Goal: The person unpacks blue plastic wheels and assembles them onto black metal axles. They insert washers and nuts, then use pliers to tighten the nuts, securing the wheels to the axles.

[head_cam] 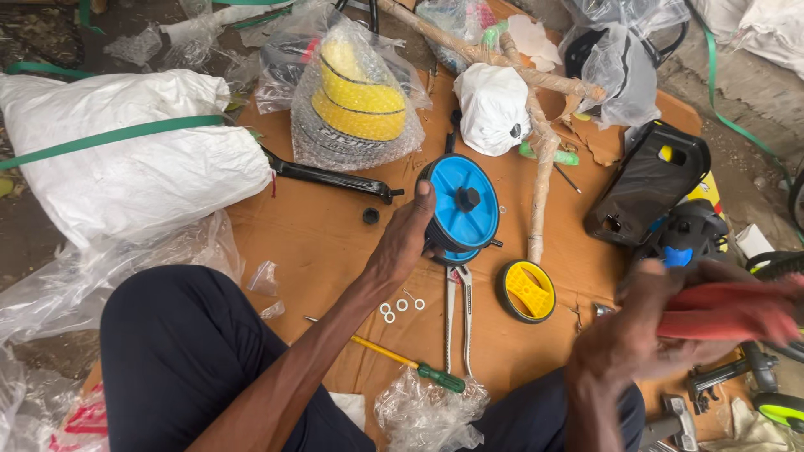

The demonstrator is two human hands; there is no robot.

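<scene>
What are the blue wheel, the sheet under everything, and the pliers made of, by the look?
Blue wheel, held in the left hand: looks like moulded plastic, smooth matte disc with a black rim, probably rubber or plastic. Sheet: brown cardboard, flat and dull, torn at the far edge. Pliers: pale grey handles, likely metal or coated; too small to tell.

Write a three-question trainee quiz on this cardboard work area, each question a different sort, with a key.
1. True or false: the left hand holds the blue wheel.
2. What lies just right of the pliers? A) a yellow wheel B) a hammer C) a green strap
3. Fill in: the screwdriver has a yellow shaft and a ____ handle.

Key: 1 true. 2 A, the yellow wheel. 3 green. The right hand grips a blurred red part.
</scene>
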